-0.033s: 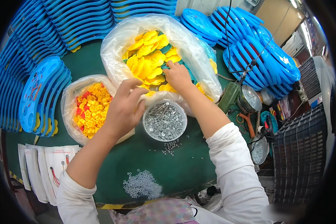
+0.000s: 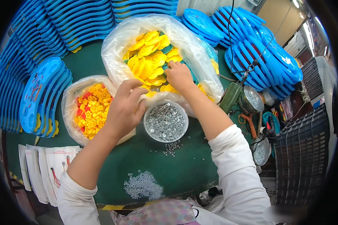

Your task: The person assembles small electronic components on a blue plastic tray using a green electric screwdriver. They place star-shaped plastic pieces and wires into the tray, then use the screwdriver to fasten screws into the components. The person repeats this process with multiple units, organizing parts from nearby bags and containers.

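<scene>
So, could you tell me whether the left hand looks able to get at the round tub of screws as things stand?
Probably yes. The left hand hangs right beside the tub of screws, whose top is open with nothing lying over it. The right hand is busy farther back in the bag of yellow pieces, out of the way.

Green worktable [image 2: 101, 63]; black plastic crates [image 2: 300, 157] at right; bright ceiling light [image 2: 296, 3] top right.
</scene>
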Motion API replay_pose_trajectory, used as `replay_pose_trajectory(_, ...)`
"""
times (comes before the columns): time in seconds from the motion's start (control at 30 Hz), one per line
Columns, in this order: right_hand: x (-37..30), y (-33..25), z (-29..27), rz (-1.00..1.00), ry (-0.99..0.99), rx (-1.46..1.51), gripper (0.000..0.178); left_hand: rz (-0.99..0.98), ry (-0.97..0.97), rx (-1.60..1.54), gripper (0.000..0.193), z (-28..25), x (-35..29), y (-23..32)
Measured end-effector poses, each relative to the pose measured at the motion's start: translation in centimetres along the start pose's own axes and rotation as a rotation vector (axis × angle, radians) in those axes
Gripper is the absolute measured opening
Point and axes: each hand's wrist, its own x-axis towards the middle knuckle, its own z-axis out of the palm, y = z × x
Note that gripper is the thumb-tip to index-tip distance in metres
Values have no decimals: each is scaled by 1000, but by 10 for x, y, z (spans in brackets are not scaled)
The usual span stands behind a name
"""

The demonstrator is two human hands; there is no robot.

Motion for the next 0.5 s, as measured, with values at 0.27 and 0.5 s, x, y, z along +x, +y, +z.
replay_pose_trajectory(0.27, 22, -33, -29, -4, -376, -65, 17, -134, 36, 30, 20, 0, 2, -13)
replay_pose_trajectory(0.5, 35, -28, -27, -236, -394, -121, 11, -112, 64, 47, 19, 0, -6, -7)
